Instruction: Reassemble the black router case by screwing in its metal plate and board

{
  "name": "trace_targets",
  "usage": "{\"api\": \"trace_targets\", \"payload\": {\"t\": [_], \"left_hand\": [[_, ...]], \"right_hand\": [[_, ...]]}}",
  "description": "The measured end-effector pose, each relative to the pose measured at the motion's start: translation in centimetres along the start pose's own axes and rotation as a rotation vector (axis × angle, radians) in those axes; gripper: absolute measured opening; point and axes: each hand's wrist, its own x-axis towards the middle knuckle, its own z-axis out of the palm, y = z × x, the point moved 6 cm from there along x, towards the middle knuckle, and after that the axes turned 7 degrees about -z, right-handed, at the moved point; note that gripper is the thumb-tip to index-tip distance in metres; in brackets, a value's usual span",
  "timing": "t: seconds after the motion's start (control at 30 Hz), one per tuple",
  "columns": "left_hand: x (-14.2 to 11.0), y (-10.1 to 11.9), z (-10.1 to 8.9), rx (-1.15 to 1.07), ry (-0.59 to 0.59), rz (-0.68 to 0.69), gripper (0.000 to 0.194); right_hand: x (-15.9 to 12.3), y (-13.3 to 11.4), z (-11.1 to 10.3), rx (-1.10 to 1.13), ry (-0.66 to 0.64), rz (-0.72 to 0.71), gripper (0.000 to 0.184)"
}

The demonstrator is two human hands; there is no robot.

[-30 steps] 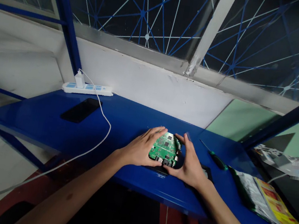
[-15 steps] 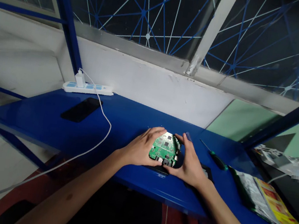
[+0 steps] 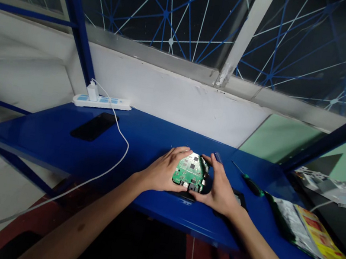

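A green circuit board (image 3: 190,170) with dark chips and port connectors along its near and right edges lies between my hands at the front of the blue table. My left hand (image 3: 166,170) grips its left side, thumb along the near edge and fingers over the far edge. On the other side, my right hand (image 3: 218,189) holds the board's right side, its thumb at the near connectors and a fingertip at the far corner. Something black shows just under the board, mostly hidden. Partly covered by my right wrist is a dark flat piece (image 3: 240,199).
Right of my hands lie a green-handled screwdriver (image 3: 252,185) and a silver-yellow packet (image 3: 314,233). On the left of the blue table (image 3: 146,134) are a black phone (image 3: 95,126), a white power strip (image 3: 102,102) and a trailing white cable (image 3: 127,146). Blue posts stand at both sides.
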Motion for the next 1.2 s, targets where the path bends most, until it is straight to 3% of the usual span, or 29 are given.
{"api": "trace_targets", "payload": {"t": [0.6,0.73,0.93,1.2], "left_hand": [[0.0,0.1,-0.3,-0.034,0.019,-0.002,0.115],[0.1,0.3,-0.9,-0.071,0.05,-0.008,0.113],[0.3,0.0,-1.1,-0.052,0.03,-0.036,0.11],[0.2,-0.2,-1.2,-0.085,0.023,-0.074,0.11]], "right_hand": [[-0.2,0.0,-0.3,0.053,-0.049,0.022,0.117],[-0.1,-0.2,-0.7,0.121,-0.091,0.023,0.105],[0.0,0.3,-1.0,0.158,-0.046,0.06,0.087],[0.0,0.2,-1.3,0.156,-0.095,0.046,0.099]]}}
